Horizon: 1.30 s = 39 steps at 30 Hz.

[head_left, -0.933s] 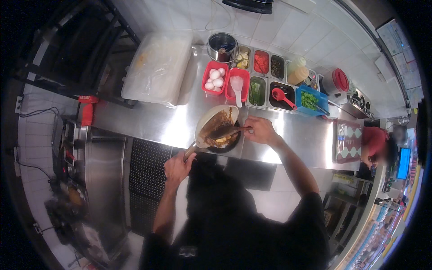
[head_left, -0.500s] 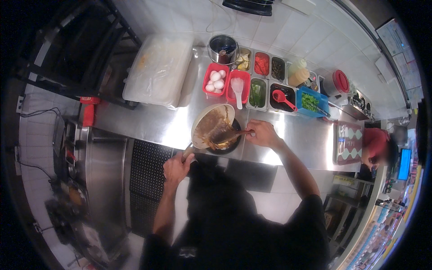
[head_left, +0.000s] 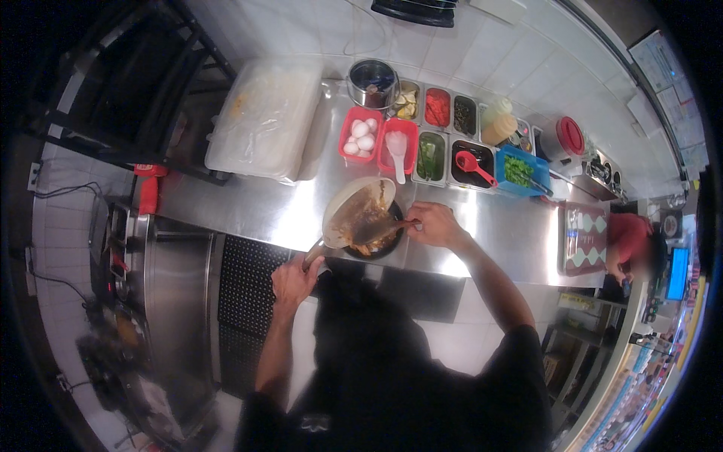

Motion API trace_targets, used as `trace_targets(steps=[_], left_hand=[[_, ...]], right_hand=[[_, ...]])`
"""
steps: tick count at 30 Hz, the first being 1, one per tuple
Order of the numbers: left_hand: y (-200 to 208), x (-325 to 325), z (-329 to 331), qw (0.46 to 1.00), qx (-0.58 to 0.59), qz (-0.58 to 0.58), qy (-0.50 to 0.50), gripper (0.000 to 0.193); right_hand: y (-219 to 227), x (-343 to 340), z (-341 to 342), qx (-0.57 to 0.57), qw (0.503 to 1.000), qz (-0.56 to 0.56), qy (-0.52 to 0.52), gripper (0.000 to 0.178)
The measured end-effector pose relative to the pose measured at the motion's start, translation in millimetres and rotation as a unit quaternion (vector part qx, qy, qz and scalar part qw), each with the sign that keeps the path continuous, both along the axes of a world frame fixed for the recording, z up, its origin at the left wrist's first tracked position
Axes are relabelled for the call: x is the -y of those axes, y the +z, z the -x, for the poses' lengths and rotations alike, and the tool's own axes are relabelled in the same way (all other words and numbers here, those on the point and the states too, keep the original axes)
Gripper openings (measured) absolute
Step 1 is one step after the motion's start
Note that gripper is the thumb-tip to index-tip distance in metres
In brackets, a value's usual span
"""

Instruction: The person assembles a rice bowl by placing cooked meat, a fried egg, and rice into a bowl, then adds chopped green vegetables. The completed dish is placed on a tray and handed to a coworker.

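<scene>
Your left hand (head_left: pixel 296 280) is clenched on the pan (head_left: pixel 336 215) handle; right hand (head_left: pixel 434 224) grasps the spatula (head_left: pixel 387 227). Pan's tipped over the dark bowl (head_left: pixel 396 245), at the tabletop's (head_left: pixel 512 226) near edge. Step looks like scraping food (head_left: pixel 367 245) out into the bowl. Next move likely calls for steady tilt, strokes toward the pan's lower lip, no spill past the bowl rim.

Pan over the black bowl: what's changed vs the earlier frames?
The pan and the left hand on its handle have shifted slightly left since the first frame. The brown utensil in the right hand sits slightly nearer the wearer. Nothing newly grasped or released. Unchanged: pan tilted over the black bowl, red egg tub, blue tub of greens.
</scene>
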<state>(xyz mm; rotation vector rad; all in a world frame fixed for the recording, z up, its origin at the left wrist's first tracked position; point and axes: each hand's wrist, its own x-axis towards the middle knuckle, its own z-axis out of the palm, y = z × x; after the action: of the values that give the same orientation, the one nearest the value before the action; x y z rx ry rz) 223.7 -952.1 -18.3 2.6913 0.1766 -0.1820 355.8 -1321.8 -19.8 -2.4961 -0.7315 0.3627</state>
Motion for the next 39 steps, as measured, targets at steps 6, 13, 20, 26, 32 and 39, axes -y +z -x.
trace_targets(steps=[6, 13, 20, 26, 32, 39], left_hand=[[-1, -2, -1, 0.999, 0.038, -0.006, 0.002, 0.047], [1, -4, -3, 0.999, 0.051, -0.015, 0.002, 0.045], [-6, -4, -1, 0.996, 0.077, -0.037, -0.019, 0.044], [3, -6, -7, 0.998, 0.064, -0.007, -0.021, 0.041], [5, -4, -7, 0.998, 0.055, -0.003, -0.009, 0.043], [3, -6, -8, 0.999, -0.01, 0.003, 0.032, 0.052]], right_hand=[[5, 0, -1, -0.006, 1.0, 0.013, 0.01, 0.025], [12, 1, 0, -0.035, 0.999, 0.01, -0.016, 0.028], [-1, 9, -6, 0.033, 0.996, 0.051, -0.065, 0.028], [7, 6, -4, 0.013, 0.998, 0.053, -0.03, 0.025], [10, 10, 0, 0.017, 0.998, 0.062, -0.029, 0.021], [14, 13, 2, 0.009, 0.999, 0.04, -0.034, 0.022]])
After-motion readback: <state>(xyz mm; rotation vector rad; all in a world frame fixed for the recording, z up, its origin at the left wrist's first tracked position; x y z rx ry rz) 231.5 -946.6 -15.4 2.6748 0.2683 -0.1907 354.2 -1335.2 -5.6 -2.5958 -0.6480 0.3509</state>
